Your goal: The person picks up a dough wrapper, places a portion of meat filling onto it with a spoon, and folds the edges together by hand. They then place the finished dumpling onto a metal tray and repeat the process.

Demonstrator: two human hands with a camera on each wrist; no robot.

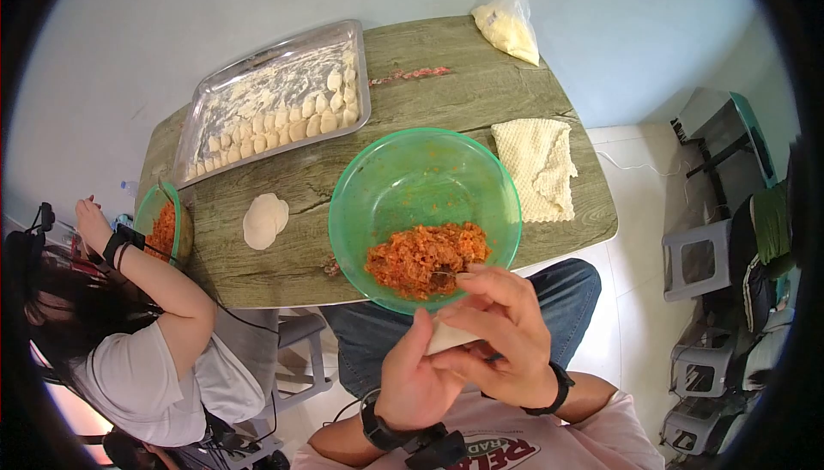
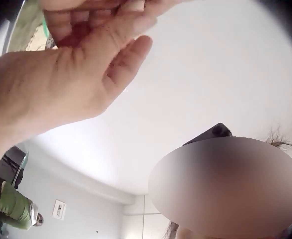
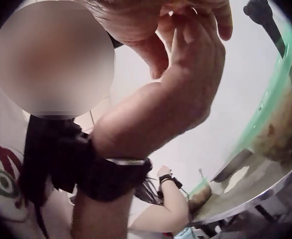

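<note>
In the head view a white dough piece point(image 1: 451, 338) is held between both hands, low over the near rim of the green bowl point(image 1: 422, 138). My left hand point(image 1: 418, 382) cradles it from beneath with the thumb raised beside it. The right hand point(image 1: 513, 343) pinches its edge with curled fingers. Orange-red filling point(image 1: 427, 257) lies in the near part of the bowl, with a thin utensil partly hidden by the right fingers. The fingers overlap in both wrist views and mostly cover the dough.
A floured metal tray point(image 1: 364, 84) holds several dumplings at the back left. Round wrappers point(image 1: 265, 220) lie left of the bowl, a cream cloth point(image 1: 534, 169) right of it. Beyond stands a bag point(image 1: 508, 34). Another person point(image 1: 159, 333) sits at the left by a smaller bowl point(image 1: 184, 228).
</note>
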